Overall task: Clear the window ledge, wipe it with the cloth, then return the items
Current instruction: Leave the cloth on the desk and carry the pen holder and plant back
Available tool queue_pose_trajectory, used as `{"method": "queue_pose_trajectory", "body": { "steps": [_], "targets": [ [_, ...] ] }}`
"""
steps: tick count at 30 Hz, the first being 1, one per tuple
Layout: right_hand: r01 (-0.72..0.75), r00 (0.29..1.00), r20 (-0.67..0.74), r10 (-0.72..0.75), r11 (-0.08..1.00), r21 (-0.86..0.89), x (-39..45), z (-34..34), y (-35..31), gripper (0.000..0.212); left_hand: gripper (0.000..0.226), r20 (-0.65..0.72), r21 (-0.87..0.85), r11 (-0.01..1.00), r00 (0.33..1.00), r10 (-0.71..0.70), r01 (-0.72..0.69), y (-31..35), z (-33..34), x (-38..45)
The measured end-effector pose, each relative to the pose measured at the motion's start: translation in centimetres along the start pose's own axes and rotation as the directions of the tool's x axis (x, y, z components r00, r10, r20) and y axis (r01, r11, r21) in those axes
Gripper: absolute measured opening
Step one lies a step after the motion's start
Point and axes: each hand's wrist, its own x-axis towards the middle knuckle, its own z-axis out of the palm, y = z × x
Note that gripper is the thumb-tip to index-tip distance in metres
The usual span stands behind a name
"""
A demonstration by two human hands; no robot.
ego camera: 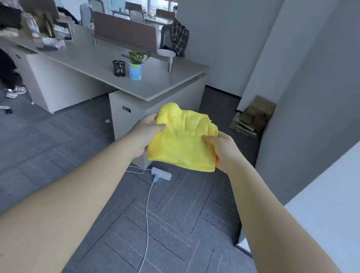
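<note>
A: Holding the yellow cloth (183, 140) out in front, both hands on it, above the grey carpet floor (171, 228).

B: Fingers?

A: Left hand (147, 133) pinches the cloth's left edge, thumb on top, fingers curled under. Right hand (221, 150) grips the right side, thumb pressed on the top face, fingers hidden beneath the fabric. Both closed on the cloth, nothing else in either hand.

B: How does it handle?

A: Looks like soft, light microfibre. It is folded or bunched into a loose wad, rumpled at the top, sagging a little at the bottom edge. No stiffness, not fragile, not slippery. I'd say a flat palm-down hold on the folded pad suits wiping; pinching an edge only lets it unfold and dangle.

B: Below it?

A: White power strip (162, 173) on the floor with a white cable (147, 217) running toward the camera. Trip risk, maybe.

B: Further out?

A: Grey desk (156, 88) ahead, with a black mesh pen holder (118, 68) and a potted plant (136, 66) standing just beside each other. Could be the cleared items, can't confirm. Flattened cardboard (252, 116) leans against the wall on the right.

B: Ledge?

A: A pale flat surface (333, 194) at the right edge might be it, can't tell. Far window (162, 1) at back, too distant.
</note>
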Motion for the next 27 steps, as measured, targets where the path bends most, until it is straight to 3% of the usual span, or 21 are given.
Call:
{"method": "queue_pose_trajectory", "body": {
  "steps": [13, 19, 27],
  "targets": [
    [0.038, 0.998, 0.052, -0.04, 0.999, 0.036, 20.1, 19.9, -7.0, 0.038, 0.04, -0.017, 0.112, 0.994, 1.0, 0.018, -0.016, 5.8, -19.7, 21.9],
    [0.009, 0.999, -0.035, -0.009, 1.0, 0.016, 28.7, 22.7, -8.6, 0.029, 0.052, 0.085, 0.133, 0.99, 0.995, -0.059, 0.047, 6.5, -22.0, 31.4],
    [-0.023, 1.0, -0.002, 0.023, 0.999, 0.042, 42.8, 23.0, -8.6, 0.039, 0.054, -0.025, 0.204, 0.977, 0.998, -0.055, 0.059, 4.7, -21.7, 45.3]
  ]
}}
